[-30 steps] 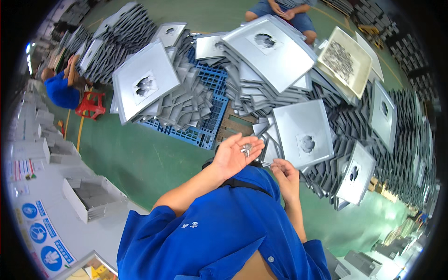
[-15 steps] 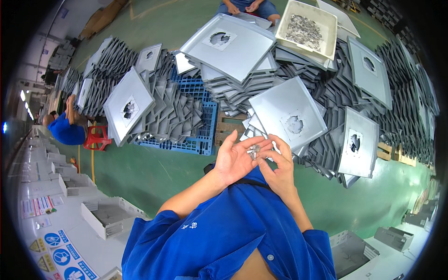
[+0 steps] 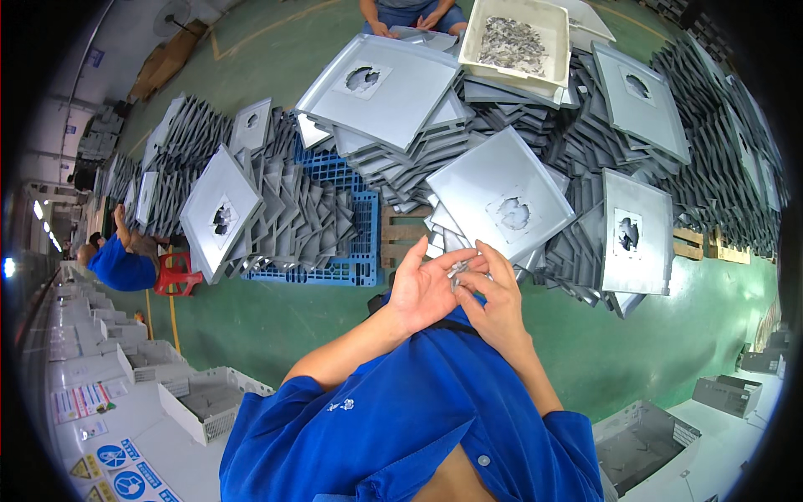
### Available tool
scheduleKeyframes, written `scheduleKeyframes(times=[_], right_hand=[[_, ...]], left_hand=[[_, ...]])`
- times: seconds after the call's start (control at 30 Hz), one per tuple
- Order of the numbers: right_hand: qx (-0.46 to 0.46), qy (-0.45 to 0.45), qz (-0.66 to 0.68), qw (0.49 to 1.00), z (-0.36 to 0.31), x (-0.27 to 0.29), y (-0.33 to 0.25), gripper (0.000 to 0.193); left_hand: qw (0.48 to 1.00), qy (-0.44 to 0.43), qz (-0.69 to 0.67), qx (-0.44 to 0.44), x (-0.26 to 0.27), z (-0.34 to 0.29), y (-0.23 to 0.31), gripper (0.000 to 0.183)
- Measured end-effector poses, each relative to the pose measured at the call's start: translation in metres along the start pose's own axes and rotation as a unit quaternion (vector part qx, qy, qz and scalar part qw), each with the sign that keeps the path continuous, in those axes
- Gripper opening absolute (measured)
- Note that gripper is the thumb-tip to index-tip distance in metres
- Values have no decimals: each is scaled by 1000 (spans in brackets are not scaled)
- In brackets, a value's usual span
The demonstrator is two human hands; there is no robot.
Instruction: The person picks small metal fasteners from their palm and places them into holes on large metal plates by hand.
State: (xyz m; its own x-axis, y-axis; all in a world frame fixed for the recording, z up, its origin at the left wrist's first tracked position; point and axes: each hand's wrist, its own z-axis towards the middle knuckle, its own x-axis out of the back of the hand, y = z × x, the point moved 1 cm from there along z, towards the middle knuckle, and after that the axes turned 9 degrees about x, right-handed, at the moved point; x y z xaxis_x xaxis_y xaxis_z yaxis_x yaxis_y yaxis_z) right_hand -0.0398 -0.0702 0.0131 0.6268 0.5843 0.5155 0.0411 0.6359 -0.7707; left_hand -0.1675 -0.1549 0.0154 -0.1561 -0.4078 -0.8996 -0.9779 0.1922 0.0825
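You wear a royal-blue, short-sleeved work shirt (image 3: 393, 435) with a small white motif (image 3: 340, 405) on the left chest, a pale round button (image 3: 483, 461) by the open neckline, and a dark waistband (image 3: 457, 325).

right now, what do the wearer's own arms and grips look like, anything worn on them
The left grip and right grip are bare human hands, with no gloves in sight. The left forearm and right forearm are bare too, below short, loose blue sleeves. No cables or markings show on the arms.
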Motion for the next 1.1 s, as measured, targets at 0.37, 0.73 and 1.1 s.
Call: scheduleKeyframes(times=[0.37, 0.73, 1.1], right_hand=[[-103, 89, 139, 981, -26, 8, 28, 21], [-287, 182, 307, 889, -71, 6, 91, 12], [-388, 248, 231, 857, -54, -56, 99, 17]], left_hand=[[989, 149, 9, 23, 47, 7, -3, 20], [985, 172, -31, -9, 53, 38, 56, 16], [985, 127, 117, -10, 6, 146, 211, 17]])
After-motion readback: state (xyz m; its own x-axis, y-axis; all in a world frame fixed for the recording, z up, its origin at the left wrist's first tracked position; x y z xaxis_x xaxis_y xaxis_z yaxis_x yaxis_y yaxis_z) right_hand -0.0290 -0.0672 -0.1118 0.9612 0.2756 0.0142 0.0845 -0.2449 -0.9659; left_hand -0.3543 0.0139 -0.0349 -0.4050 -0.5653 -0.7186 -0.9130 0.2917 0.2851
